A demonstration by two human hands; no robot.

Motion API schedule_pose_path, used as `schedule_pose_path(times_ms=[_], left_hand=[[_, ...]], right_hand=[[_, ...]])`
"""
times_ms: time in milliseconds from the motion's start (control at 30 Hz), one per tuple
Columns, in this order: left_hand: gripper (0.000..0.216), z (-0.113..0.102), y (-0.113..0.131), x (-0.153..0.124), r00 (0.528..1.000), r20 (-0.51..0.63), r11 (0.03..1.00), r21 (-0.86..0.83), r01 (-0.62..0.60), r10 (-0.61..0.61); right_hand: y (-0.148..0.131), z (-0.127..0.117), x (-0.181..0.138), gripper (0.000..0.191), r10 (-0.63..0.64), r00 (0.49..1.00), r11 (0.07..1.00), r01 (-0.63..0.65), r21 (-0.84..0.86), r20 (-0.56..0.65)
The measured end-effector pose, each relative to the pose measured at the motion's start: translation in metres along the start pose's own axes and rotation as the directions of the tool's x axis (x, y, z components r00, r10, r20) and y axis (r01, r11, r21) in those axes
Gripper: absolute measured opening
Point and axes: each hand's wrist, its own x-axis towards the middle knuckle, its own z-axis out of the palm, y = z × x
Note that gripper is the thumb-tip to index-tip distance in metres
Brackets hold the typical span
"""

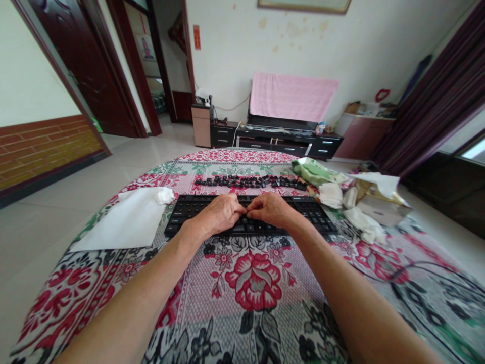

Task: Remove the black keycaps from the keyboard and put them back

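A black computer keyboard (182,222) lies across the patterned tablecloth in front of me. Over its middle, my left hand (220,212) is closed, with thumb and fingertips pressed together just above the keys. Close beside it, the pinched fingers of my right hand (273,208) almost meet the left fingertips. Whatever sits between the fingers is too small and covered to make out. Behind the keyboard, several loose black keycaps (246,182) form a long, uneven row. Both hands hide part of the keyboard's centre.
White paper (123,222) with a crumpled tissue (164,195) lies at left. A green package (316,172), tissues (366,225) and a box (382,205) crowd the right. A black cable (417,308) loops over the tablecloth (253,283). Farther off stands a TV cabinet (276,141).
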Motion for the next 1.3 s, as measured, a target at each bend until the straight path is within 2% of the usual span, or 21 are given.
schedule_pose_path(times_ms=[233,467,767,900,1033,1133,1233,1300], left_hand=[[0.026,0.001,0.0,-0.003,1.0,0.012,0.998,0.064,0.016,-0.017],[0.025,0.005,-0.003,-0.002,0.999,-0.04,1.0,0.014,0.023,-0.023],[0.026,0.007,-0.002,-0.001,1.0,-0.014,1.0,0.013,-0.009,0.009],[0.025,0.005,0.0,0.0,0.999,-0.029,1.0,-0.023,0.012,-0.013],[0.023,-0.005,-0.005,-0.002,0.991,-0.092,0.987,-0.13,0.089,-0.102],[0.023,-0.015,-0.015,-0.007,0.96,-0.135,0.946,-0.248,0.209,-0.247],[0.023,-0.024,-0.025,-0.014,0.92,-0.104,0.883,-0.34,0.325,-0.378],[0.023,-0.03,-0.029,-0.018,0.892,-0.066,0.84,-0.373,0.393,-0.447]], right_hand=[[0.005,0.002,0.003,0.021,-0.036,0.999,0.999,0.036,-0.026,0.0],[0.001,0.002,0.002,0.019,-0.024,1.0,0.997,0.024,-0.076,-0.003],[-0.01,0.002,0.004,0.017,-0.018,0.999,0.98,0.012,-0.2,-0.027],[-0.007,0.001,0.003,0.019,-0.044,0.999,0.985,0.043,-0.169,-0.003],[-0.001,-0.004,0.001,0.022,-0.108,0.994,0.987,0.109,-0.119,0.012],[0.001,-0.007,0.002,0.024,-0.134,0.987,0.982,0.121,-0.142,-0.088],[-0.002,-0.005,0.005,0.024,-0.226,0.953,0.959,0.18,-0.221,-0.203],[-0.006,0.001,0.007,0.024,-0.279,0.936,0.934,0.213,-0.288,-0.213]])
